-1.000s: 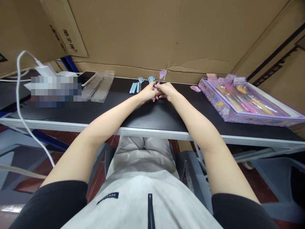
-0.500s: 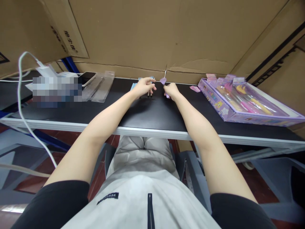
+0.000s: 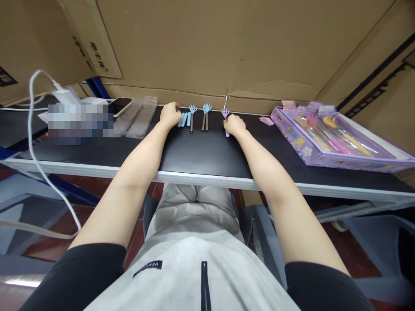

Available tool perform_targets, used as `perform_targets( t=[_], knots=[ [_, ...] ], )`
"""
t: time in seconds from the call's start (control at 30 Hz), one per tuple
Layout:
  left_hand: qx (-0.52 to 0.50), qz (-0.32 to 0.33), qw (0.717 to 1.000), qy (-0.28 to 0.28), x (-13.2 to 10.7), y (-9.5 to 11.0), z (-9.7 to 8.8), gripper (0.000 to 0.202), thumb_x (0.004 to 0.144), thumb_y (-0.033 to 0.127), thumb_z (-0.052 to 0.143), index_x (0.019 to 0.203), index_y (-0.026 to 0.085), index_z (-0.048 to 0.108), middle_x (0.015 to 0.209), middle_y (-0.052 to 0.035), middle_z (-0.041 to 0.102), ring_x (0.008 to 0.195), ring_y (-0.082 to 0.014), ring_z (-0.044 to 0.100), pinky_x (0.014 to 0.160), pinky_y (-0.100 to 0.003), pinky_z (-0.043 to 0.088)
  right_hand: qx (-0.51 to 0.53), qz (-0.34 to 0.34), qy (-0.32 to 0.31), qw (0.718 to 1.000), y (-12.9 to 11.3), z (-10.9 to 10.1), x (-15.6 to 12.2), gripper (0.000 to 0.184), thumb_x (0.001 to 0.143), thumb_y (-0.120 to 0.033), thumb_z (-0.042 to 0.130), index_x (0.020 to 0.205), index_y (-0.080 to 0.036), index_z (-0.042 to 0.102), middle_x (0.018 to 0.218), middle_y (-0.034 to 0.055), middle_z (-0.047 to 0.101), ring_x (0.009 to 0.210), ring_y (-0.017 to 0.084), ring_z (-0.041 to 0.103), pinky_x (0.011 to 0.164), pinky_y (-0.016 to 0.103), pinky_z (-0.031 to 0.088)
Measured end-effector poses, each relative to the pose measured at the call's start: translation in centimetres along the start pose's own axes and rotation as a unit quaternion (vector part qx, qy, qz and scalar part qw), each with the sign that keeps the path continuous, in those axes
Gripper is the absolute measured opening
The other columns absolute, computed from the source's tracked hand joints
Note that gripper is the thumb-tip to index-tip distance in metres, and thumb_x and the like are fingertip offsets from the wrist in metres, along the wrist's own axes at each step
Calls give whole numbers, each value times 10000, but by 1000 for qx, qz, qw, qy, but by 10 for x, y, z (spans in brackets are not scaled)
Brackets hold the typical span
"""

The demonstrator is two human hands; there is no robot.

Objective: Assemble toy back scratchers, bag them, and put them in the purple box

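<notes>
My right hand is closed around a purple back scratcher with a small hand-shaped head; its purple end shows below the fingers. On the black tabletop, my left hand has curled fingers beside short light-blue handles. Its fingertips are partly hidden, and what they hold, if anything, cannot be made out. Right of these handles lies a blue back scratcher head on a dark metal rod. A little further right, two more blue heads on rods lie side by side.
A purple display box with packed back scratchers stands at the right, a pink paper piece beside it. Clear plastic sleeves, a phone and a white cable are at the left. A cardboard wall rises behind.
My left hand has moved left from over the blue heads to the blue handles, uncovering the rods. My right hand stays on the purple back scratcher, almost in place.
</notes>
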State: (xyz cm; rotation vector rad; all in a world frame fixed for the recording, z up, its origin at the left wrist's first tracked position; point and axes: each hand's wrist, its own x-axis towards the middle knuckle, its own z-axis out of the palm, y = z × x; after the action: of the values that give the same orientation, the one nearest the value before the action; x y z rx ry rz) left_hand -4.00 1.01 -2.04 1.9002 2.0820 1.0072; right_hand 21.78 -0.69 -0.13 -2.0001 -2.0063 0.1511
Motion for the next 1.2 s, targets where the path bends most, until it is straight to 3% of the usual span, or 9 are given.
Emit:
perform_targets(
  t=[0.2, 0.37, 0.47, 0.63, 0.8, 1.0, 1.1, 1.2],
  knots=[
    [48, -18, 997, -57, 7, -16, 9, 611, 891, 123, 533, 1482, 15, 643, 1562, -262, 607, 1469, -386, 571, 1238, -434, 433, -9, -20, 1, 1000, 0, 0, -1, 418, 1088, -228, 484, 1376, -29, 712, 1433, 299, 666, 1376, 413, 646, 1140, 490, 502],
    [71, -3, 992, -105, 11, -26, 13, 567, 916, 169, 542, 1451, 43, 683, 1516, -244, 654, 1454, -386, 597, 1202, -444, 470, -12, -20, 8, 1000, 3, -2, 2, 453, 1103, -243, 432, 1384, -23, 711, 1446, 289, 664, 1396, 396, 632, 1149, 471, 497],
    [70, 3, 992, -102, 13, -29, 14, 563, 913, 185, 571, 1446, 45, 691, 1514, -234, 659, 1448, -368, 606, 1211, -405, 458, -27, -29, 4, 999, 12, -2, 8, 463, 1092, -210, 424, 1400, -9, 706, 1504, 285, 626, 1442, 400, 592, 1173, 460, 482],
    [68, 3, 993, -101, 13, -27, 14, 566, 919, 186, 592, 1461, 50, 682, 1541, -228, 638, 1456, -359, 600, 1225, -394, 453, -85, -60, -67, 992, 26, 2, 17, 488, 1088, -220, 445, 1496, -55, 657, 1588, 248, 569, 1495, 369, 548, 1204, 432, 466],
    [136, 12, 983, -123, 9, -22, 11, 540, 1010, 217, 464, 1492, 66, 655, 1586, -190, 612, 1498, -310, 567, 1246, -357, 440, -129, -73, -80, 986, 26, 2, 17, 522, 1098, -231, 386, 1524, -50, 627, 1590, 242, 567, 1494, 381, 543, 1206, 453, 470],
    [147, 21, 981, -125, 10, -23, 12, 564, 996, 223, 453, 1498, 51, 644, 1580, -209, 610, 1483, -334, 577, 1235, -392, 459, -138, -77, -87, 984, 24, 1, 14, 538, 1094, -234, 353, 1515, -35, 622, 1578, 267, 564, 1483, 398, 545, 1183, 473, 482],
    [146, 20, 981, -125, 12, -23, 13, 562, 999, 227, 463, 1501, 48, 641, 1579, -214, 610, 1479, -338, 577, 1218, -386, 467, -121, -75, -72, 987, 24, 3, 13, 578, 1085, -214, 383, 1628, -50, 496, 1575, 275, 560, 1471, 407, 554, 1171, 501, 489],
    [150, 13, 981, -121, 14, -24, 15, 551, 1004, 238, 464, 1494, 72, 651, 1577, -190, 620, 1469, -314, 585, 1200, -350, 470, -109, -94, -66, 987, 25, 5, 15, 673, 1073, -182, 418, 1739, -150, 332, 1602, 246, 545, 1467, 408, 561, 1162, 540, 494]
  ],
)
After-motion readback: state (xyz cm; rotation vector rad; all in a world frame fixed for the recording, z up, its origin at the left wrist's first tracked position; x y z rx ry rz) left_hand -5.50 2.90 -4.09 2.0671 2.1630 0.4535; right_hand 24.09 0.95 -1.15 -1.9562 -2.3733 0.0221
